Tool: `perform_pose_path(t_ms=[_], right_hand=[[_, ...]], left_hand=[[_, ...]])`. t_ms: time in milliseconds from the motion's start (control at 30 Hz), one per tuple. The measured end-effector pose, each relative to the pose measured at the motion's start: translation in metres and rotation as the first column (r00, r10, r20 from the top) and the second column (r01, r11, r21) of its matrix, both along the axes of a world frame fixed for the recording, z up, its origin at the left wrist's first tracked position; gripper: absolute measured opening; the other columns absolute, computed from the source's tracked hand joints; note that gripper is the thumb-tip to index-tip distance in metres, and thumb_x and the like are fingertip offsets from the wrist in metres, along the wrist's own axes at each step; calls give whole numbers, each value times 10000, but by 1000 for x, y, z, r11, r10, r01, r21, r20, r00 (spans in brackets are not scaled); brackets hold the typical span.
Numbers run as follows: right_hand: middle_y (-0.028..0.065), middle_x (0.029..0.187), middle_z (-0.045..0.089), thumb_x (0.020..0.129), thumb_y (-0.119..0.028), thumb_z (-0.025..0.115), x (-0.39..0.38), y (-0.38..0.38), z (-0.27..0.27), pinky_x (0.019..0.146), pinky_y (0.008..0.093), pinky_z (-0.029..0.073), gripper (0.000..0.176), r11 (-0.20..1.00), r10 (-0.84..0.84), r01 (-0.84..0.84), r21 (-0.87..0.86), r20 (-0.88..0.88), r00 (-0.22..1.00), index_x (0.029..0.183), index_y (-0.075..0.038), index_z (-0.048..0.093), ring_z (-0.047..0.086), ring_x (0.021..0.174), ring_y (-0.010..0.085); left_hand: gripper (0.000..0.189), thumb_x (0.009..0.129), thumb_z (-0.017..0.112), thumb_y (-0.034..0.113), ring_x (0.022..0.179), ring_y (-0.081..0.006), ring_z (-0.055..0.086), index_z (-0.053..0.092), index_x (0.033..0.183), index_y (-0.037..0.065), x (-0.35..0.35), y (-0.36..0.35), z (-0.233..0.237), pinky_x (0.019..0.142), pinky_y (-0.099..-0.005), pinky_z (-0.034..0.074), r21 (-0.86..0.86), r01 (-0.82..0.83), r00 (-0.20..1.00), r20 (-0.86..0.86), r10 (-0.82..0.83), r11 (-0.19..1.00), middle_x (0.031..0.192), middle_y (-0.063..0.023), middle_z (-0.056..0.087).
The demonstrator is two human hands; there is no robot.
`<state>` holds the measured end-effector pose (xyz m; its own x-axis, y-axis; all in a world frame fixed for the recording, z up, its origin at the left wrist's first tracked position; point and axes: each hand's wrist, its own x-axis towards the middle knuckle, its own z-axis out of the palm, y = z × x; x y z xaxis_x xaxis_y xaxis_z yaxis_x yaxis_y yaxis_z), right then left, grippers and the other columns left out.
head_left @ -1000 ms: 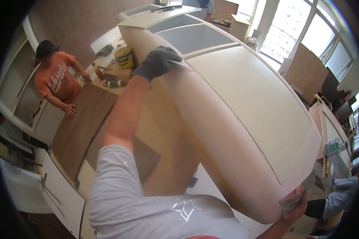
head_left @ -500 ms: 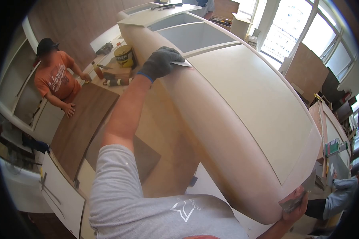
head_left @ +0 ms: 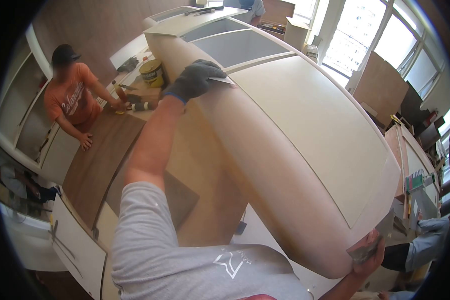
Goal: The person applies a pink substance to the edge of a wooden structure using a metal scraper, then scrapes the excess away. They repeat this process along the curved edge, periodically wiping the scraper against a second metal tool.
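Head camera: flat blade meets the rounded flank

And it's the gloved left hand [head_left: 195,80] out at the far end, its grip pinching a flat blade [head_left: 222,80] right down by the seam, a small reddish spot [head_left: 233,86] just off the edge! Centre stage, the long curved body [head_left: 270,170] sweeps from far left to near right, a cream panel [head_left: 315,130] lying along its top and open compartments [head_left: 250,46] beyond. Down at the near right corner, the bare right hand [head_left: 376,255] has its grip closed on a thin plate [head_left: 362,248] smeared reddish, close against the rounded end.

Technique is everything here, I'd say: blade low and nearly flat, pressure light and even, each stroke rolling with the curve so no corner digs in or leaves a ridge. That plate wants to be level, its load clear of the finished-looking skin.

Off to the left, a co-worker in orange [head_left: 72,97] rests one hand on a brown board [head_left: 100,160], the other reaching towards a dark roll [head_left: 144,106], with a yellow tin [head_left: 151,73] just beyond!
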<state>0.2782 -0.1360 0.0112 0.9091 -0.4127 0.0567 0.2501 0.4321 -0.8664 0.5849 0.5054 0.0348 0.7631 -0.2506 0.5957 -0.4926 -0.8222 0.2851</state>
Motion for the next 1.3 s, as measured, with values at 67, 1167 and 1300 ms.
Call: perform_pose_path(t_ms=[67,1167,1300], right_hand=[[66,928,619,1137,-387,425,0,2,1,822,324,450,443,999,-18,18,31,-10,1000,1013,-13,630,587,890,176],[65,972,589,1125,-346,497,-1,-16,-3,837,330,437,355,939,338,-342,29,92,937,1145,-6,597,566,917,176],[85,1104,628,1141,-308,482,3,-16,5,1053,366,414,353,845,514,-533,38,218,830,1238,7,610,585,1095,202]], left_hand=[[420,798,641,-4,1187,-306,677,844,1121,171,3,-3,-3,1087,-391,522,-1,-1,1000,-4,1,1000,1173,-85,785],[295,816,685,30,1135,-293,698,847,1029,154,-26,-34,-6,1027,-403,544,53,-53,996,72,49,997,1124,-68,793],[311,810,679,10,1119,-291,707,846,1034,148,-32,-26,10,1024,-404,544,73,-52,996,82,46,996,1102,-75,797]])
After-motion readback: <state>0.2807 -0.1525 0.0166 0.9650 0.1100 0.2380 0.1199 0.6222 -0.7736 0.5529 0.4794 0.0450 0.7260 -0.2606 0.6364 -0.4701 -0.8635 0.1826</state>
